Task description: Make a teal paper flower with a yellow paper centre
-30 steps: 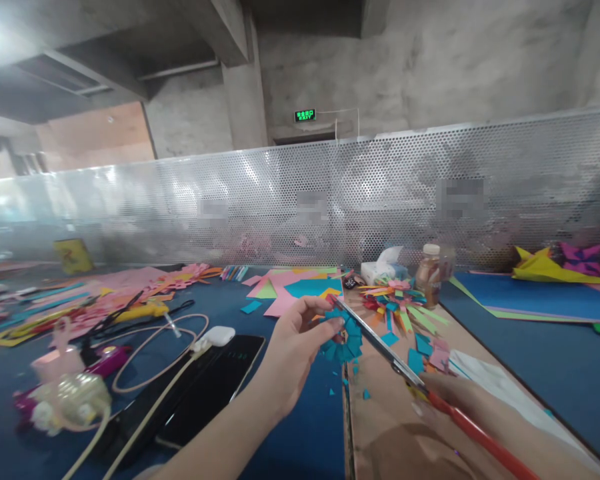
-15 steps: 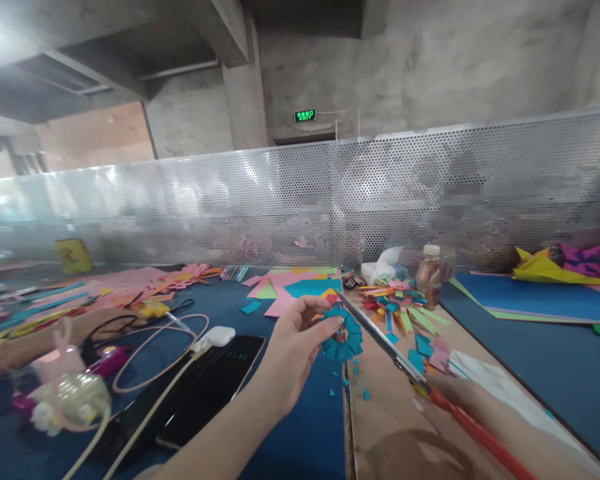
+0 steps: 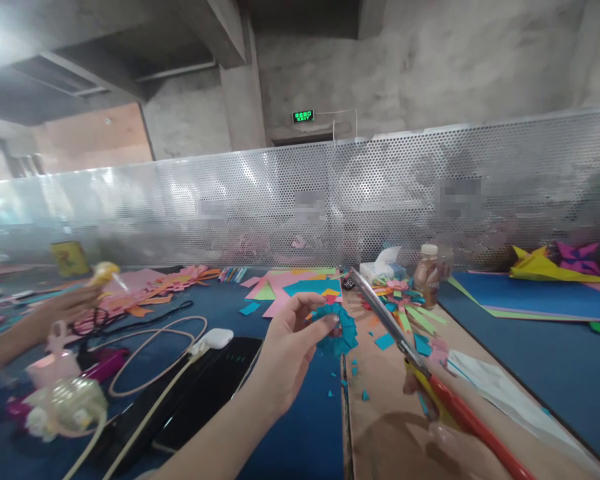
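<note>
My left hand (image 3: pixel 291 347) pinches a blue paper ring (image 3: pixel 344 333) with a cut, petal-like edge, holding it above the seam of the table. My right hand (image 3: pixel 450 413) is closed around the red and yellow handles of a pair of scissors (image 3: pixel 380 310). Their long blades point up and away, just right of the ring, and do not touch it. Small blue paper scraps (image 3: pixel 365 395) lie on the brown strip below the ring. Part of the right hand is hidden by the handles.
Coloured paper sheets (image 3: pixel 280 283), a pile of paper strips (image 3: pixel 397 293), a brown bottle (image 3: pixel 427 277) and a tissue pack (image 3: pixel 377 271) stand farther back. At left lie a black phone (image 3: pixel 210 393), cables and earbud case (image 3: pixel 220 338). Another person's hand (image 3: pixel 75 300) holds something yellow.
The scissors have moved away from the ring, their blades tilting more upright. The ring has turned slightly in my left hand. At left, the other person's hand has lifted a yellow thing.
</note>
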Demonstrator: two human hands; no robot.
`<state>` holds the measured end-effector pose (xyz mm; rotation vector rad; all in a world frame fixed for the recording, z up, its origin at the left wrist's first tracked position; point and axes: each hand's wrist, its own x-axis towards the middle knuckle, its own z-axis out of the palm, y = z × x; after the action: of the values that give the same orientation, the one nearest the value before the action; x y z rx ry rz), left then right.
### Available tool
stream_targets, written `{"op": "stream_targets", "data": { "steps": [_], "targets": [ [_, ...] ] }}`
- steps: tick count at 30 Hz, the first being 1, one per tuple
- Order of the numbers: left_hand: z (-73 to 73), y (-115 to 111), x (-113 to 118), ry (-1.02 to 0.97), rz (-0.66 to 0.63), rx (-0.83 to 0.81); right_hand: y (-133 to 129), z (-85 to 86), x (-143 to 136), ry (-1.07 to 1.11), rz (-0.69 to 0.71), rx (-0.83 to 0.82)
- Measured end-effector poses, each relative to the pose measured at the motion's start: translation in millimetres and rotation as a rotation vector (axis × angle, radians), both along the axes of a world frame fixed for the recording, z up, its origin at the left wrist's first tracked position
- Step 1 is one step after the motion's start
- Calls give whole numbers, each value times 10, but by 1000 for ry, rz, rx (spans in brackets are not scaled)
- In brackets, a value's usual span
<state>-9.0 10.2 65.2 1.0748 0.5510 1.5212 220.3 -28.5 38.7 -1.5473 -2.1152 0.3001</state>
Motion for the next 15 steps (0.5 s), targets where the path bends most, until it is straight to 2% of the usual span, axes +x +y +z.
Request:
{"op": "stream_targets", "data": {
  "steps": [10, 15],
  "targets": [
    [37, -46, 0, -41, -14, 35, 96, -20, -130, 62, 115, -66],
    [27, -56, 5, -34, -14, 48, 36, -94, 0, 41, 68, -52]
  ]
}}
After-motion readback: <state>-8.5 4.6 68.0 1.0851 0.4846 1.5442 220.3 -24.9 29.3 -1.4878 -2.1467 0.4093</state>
